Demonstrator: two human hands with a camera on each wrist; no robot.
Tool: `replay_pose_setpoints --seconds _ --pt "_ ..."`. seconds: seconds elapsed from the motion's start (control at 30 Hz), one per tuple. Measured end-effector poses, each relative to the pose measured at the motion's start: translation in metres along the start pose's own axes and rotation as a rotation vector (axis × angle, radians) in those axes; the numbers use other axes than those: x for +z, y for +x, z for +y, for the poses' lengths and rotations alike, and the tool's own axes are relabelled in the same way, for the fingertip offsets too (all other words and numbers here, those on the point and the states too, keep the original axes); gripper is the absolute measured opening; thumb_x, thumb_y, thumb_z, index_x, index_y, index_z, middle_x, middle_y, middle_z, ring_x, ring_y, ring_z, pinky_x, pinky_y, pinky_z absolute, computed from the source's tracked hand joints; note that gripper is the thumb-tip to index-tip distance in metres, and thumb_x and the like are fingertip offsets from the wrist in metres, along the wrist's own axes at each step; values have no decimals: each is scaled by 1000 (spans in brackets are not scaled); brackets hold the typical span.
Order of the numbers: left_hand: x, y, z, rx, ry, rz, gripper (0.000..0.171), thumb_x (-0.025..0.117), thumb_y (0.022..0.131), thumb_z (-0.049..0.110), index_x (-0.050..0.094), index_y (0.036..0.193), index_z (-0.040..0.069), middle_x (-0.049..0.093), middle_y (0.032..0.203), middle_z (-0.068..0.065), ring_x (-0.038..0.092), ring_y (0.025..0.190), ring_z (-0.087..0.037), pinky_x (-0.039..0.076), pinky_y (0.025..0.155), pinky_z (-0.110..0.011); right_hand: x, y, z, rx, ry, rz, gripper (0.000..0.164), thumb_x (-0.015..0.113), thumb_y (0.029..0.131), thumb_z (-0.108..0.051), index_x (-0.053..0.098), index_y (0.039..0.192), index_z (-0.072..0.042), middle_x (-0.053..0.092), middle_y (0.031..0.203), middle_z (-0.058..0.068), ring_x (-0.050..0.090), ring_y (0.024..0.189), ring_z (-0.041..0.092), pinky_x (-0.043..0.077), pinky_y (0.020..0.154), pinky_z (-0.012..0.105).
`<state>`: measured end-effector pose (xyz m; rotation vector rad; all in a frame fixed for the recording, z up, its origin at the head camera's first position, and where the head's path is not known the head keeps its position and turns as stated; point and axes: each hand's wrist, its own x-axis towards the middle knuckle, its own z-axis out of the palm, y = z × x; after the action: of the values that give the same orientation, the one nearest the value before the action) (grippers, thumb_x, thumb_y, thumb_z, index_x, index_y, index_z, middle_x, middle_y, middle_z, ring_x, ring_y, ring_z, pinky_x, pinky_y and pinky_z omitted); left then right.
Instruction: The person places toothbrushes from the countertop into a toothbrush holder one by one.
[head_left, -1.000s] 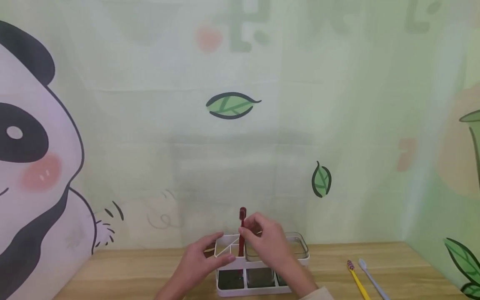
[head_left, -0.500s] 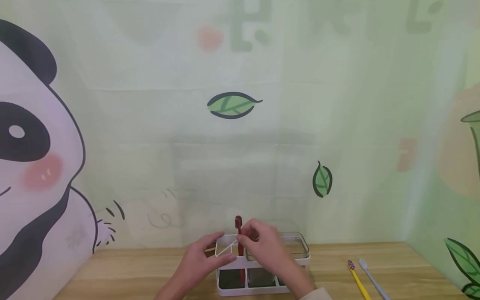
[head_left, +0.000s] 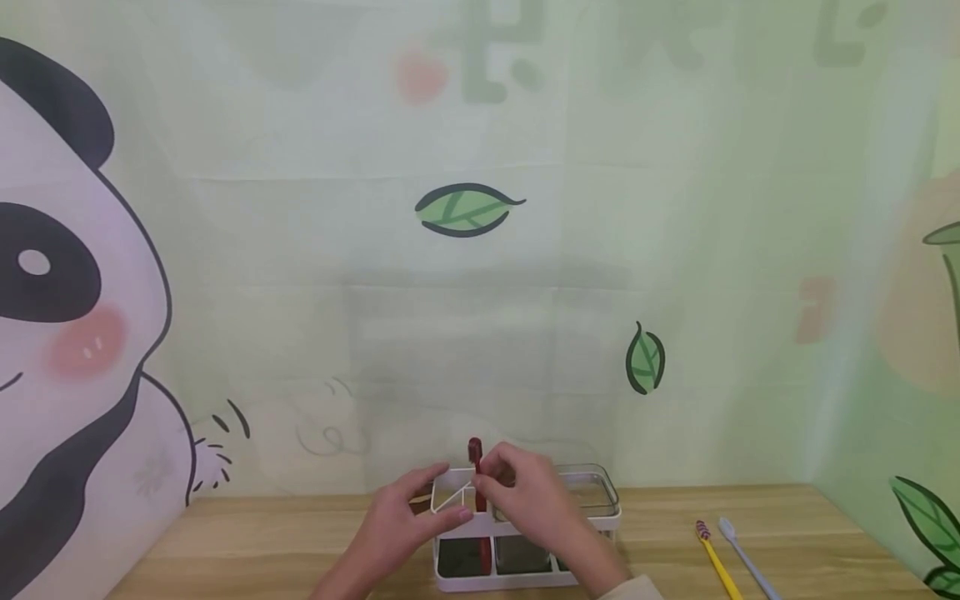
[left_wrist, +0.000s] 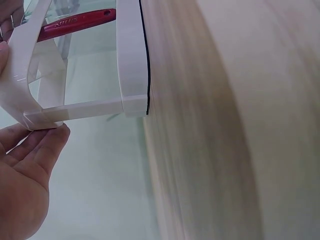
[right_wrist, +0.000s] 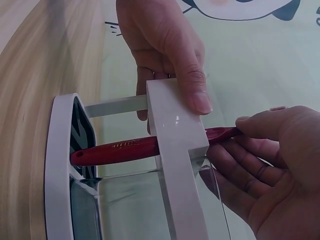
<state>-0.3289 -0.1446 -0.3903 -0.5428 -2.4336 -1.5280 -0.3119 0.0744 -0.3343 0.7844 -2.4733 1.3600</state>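
A white toothbrush holder stands on the table, with an upper frame of divided openings and a lower base of dark-floored compartments. My left hand grips its upper left end, the thumb on the front and the fingers at the side. Between thumb and fingers of my right hand is a red toothbrush, pinched near its bristle end. It stands almost upright in the head view, head up, passing through the upper frame. In the right wrist view the handle's end reaches the base's left compartment.
On the wooden table, right of the holder, lie a yellow toothbrush with purple bristles and a pale blue toothbrush. A clear container sits in the holder's right part. Behind hangs a printed green cloth.
My right hand has lowered the red toothbrush through the upper frame and shifted it slightly left. Its handle now reaches further down into the holder. The left hand keeps its place.
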Motion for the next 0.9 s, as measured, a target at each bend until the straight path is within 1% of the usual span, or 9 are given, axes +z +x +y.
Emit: replay_pose_setpoints --seconds 0.27,0.37,0.53,0.7,0.9 --pt "0 -1 0 3 -6 2 73 89 87 42 63 144 3 66 138 -19 69 118 -40 63 92 -48 1 -1 1 -4 2 1 7 74 101 -15 70 101 -10 71 91 -4 67 88 15 59 75 31" --pt "1 -1 0 -3 -6 1 74 89 87 42 63 144 3 66 137 -19 69 119 -40 63 92 -49 0 0 1 8 -6 1 6 74 101 -15 70 102 -11 71 91 -5 66 89 15 58 75 30" --pt "1 -1 2 -16 3 0 74 89 87 44 63 145 4 66 137 -18 68 119 -40 63 91 -50 -1 0 3 3 -2 13 6 73 102 -14 70 103 -9 71 91 -4 66 88 15 58 75 30" --pt "1 -1 2 -16 11 0 75 89 87 44 63 145 4 66 137 -18 68 119 -40 62 92 -50 -2 1 4 -5 -3 42 6 74 101 -13 70 102 -8 71 90 -3 66 87 15 57 74 29" --pt "0 -1 2 -10 20 -3 73 88 88 42 62 145 3 67 136 -18 68 119 -40 61 94 -51 -6 2 7 -9 -40 107 4 73 101 -11 70 101 -8 70 90 -3 65 86 15 58 76 30"
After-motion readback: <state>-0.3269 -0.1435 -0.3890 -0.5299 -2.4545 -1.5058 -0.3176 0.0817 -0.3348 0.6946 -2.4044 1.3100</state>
